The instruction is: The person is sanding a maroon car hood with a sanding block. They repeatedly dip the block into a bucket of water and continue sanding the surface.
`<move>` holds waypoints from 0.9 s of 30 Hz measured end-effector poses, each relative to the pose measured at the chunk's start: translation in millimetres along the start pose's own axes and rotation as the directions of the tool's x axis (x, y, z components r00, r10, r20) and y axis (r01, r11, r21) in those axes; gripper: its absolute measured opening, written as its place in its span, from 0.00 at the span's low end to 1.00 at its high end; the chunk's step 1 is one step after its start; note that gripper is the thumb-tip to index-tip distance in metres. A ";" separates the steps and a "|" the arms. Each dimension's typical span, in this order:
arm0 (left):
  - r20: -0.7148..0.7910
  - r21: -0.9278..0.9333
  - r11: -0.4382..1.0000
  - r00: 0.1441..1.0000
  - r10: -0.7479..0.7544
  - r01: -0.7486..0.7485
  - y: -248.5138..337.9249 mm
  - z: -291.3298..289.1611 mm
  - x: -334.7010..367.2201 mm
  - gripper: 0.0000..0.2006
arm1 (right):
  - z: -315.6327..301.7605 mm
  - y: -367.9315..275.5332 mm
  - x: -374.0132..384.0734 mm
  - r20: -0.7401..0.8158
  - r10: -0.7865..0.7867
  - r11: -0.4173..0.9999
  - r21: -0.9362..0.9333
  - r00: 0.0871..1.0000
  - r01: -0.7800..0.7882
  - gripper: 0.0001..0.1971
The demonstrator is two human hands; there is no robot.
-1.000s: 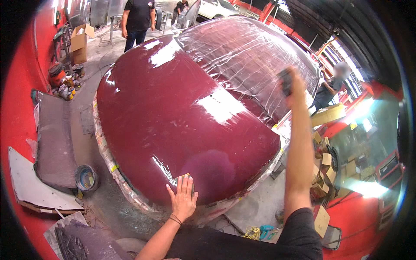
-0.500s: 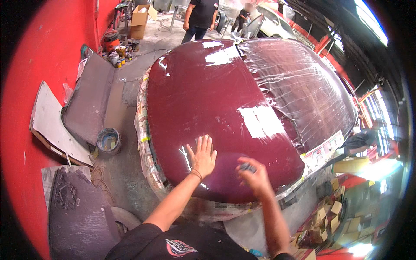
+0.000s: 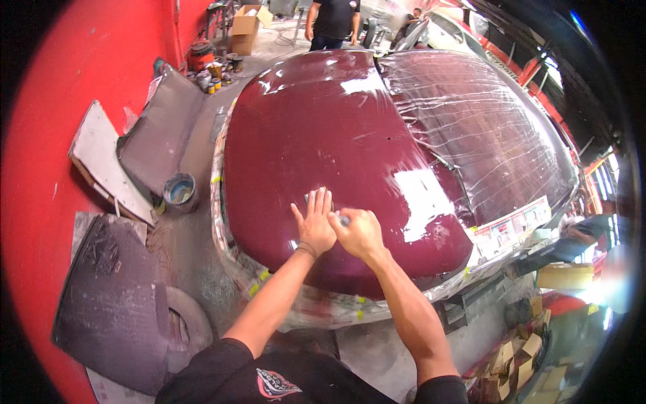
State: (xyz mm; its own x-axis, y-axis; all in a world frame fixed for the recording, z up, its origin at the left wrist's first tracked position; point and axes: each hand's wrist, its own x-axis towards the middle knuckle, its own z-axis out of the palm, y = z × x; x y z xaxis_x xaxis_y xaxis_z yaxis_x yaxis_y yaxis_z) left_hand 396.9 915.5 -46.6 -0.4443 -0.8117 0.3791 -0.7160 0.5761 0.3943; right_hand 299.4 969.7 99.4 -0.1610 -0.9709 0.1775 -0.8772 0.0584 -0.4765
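A glossy dark red car hood (image 3: 303, 135) fills the middle of the view. My left hand (image 3: 316, 225) lies on its near part with the fingers stretched out. A small dark edge shows beside those fingers; what it belongs to is hidden. My right hand (image 3: 360, 232) is closed around a small dark grey object (image 3: 344, 219), mostly covered by the fingers. It is up against my left hand, near the thumb side. I cannot tell whether the object touches the hood.
Plastic film (image 3: 478, 121) covers the windshield, and masking paper (image 3: 511, 225) lines the hood's edges. Loose panels (image 3: 165, 124) lean by the red wall at left, near a bucket (image 3: 180, 192). Cardboard boxes (image 3: 511, 363) lie at lower right. Another person (image 3: 334, 23) stands beyond the hood.
My right hand has moved left, from apart over the hood to beside my left hand, still holding the small grey object. My left hand remains on the hood. The view has shifted slightly.
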 end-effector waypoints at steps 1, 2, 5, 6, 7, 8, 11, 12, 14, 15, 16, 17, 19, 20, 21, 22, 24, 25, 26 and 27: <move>0.099 -0.028 1.000 0.995 0.006 -0.003 36.6 -14.4 -8.8 0.33 | -7.8 6.6 -2.9 0.069 0.036 0.998 -0.051 0.997 -0.033 0.24; 0.096 -0.092 0.994 0.993 0.061 -0.052 63.3 -14.1 -21.9 0.32 | -13.0 7.5 -1.3 0.117 0.020 0.997 -0.080 0.993 -0.010 0.24; 0.024 -0.294 0.936 0.977 0.211 -0.194 153.9 -23.1 -85.5 0.32 | -25.7 37.4 -11.1 0.170 0.039 0.992 -0.128 0.985 -0.017 0.23; 0.158 -0.201 0.965 0.966 0.203 -0.169 159.4 -19.8 -90.8 0.33 | -30.3 52.1 -13.5 0.165 0.040 0.987 -0.158 0.985 -0.014 0.23; 0.289 -0.114 0.981 0.940 0.181 -0.154 160.8 -14.0 -91.1 0.35 | -35.5 70.2 -16.5 0.161 0.049 0.980 -0.196 0.986 -0.016 0.23; 0.236 -0.033 0.990 0.961 0.143 -0.139 153.9 -6.9 -81.1 0.35 | -44.2 90.8 -20.6 0.130 0.054 0.969 -0.248 0.990 -0.021 0.23; 0.211 0.098 0.992 0.973 -0.098 0.078 93.7 -1.7 -5.3 0.36 | -62.0 156.5 -30.1 -0.155 -0.055 0.960 -0.279 0.986 0.009 0.18; 0.201 0.078 0.987 0.968 -0.153 0.139 67.0 0.2 17.4 0.36 | -68.4 174.9 -32.3 -0.218 -0.104 0.968 -0.244 0.970 0.048 0.15; 0.191 0.048 0.973 0.954 -0.230 0.225 43.6 3.4 30.0 0.35 | -81.4 194.9 -48.1 -0.227 -0.086 0.963 -0.268 0.970 0.023 0.14; 0.180 0.030 0.978 0.961 -0.210 0.209 51.3 8.3 23.0 0.35 | -86.9 209.7 -60.1 -0.248 -0.077 0.956 -0.293 0.966 0.001 0.15; 0.168 0.013 0.983 0.968 -0.185 0.186 64.2 12.6 7.9 0.35 | -87.7 218.3 -68.2 -0.280 -0.118 0.946 -0.325 0.953 0.022 0.16; 0.153 -0.003 0.987 0.976 -0.156 0.159 78.5 13.7 -8.6 0.35 | -89.5 223.3 -74.2 -0.314 -0.160 0.933 -0.357 0.936 0.040 0.16; 0.196 -0.058 0.998 0.980 -0.022 0.034 108.3 -0.5 -57.8 0.35 | -91.5 228.7 -78.6 -0.348 -0.179 0.927 -0.374 0.920 0.039 0.17; 0.214 -0.056 0.998 0.977 0.000 0.012 113.7 -11.8 -80.1 0.35 | -89.0 227.1 -76.2 -0.354 -0.163 0.934 -0.355 0.921 0.029 0.17; 0.230 -0.062 0.998 0.973 0.023 -0.009 116.3 -19.1 -97.9 0.35 | -88.7 226.3 -74.1 -0.356 -0.150 0.938 -0.345 0.922 0.019 0.17; 0.238 -0.066 0.998 0.971 0.032 -0.017 113.3 -23.0 -107.7 0.35 | -87.4 227.4 -72.5 -0.345 -0.150 0.936 -0.352 0.926 0.020 0.16; 0.251 -0.078 0.996 0.967 0.052 -0.033 105.3 -28.6 -120.7 0.36 | -87.2 223.9 -70.2 -0.353 -0.144 0.938 -0.347 0.925 0.014 0.16; 0.244 -0.067 0.997 0.968 0.053 -0.038 104.4 -28.1 -122.2 0.36 | -87.2 221.0 -68.2 -0.356 -0.145 0.939 -0.344 0.923 0.015 0.16; 0.239 -0.058 0.997 0.969 0.057 -0.044 103.4 -25.9 -121.7 0.36 | -86.3 220.0 -68.8 -0.364 -0.144 0.937 -0.350 0.920 0.008 0.17; 0.234 -0.051 0.998 0.970 0.059 -0.048 102.4 -23.4 -120.9 0.37 | -85.7 219.6 -69.7 -0.367 -0.143 0.936 -0.353 0.919 0.005 0.17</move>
State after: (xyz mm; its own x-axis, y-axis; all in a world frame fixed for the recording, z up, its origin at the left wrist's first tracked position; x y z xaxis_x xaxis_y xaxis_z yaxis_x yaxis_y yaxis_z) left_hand 389.9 1074.9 -32.4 -0.5994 -0.7763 0.1952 -0.6655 0.6188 0.4174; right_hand 79.2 1070.2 56.2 -0.1884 -0.8152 0.5477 -0.9812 0.1319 -0.1412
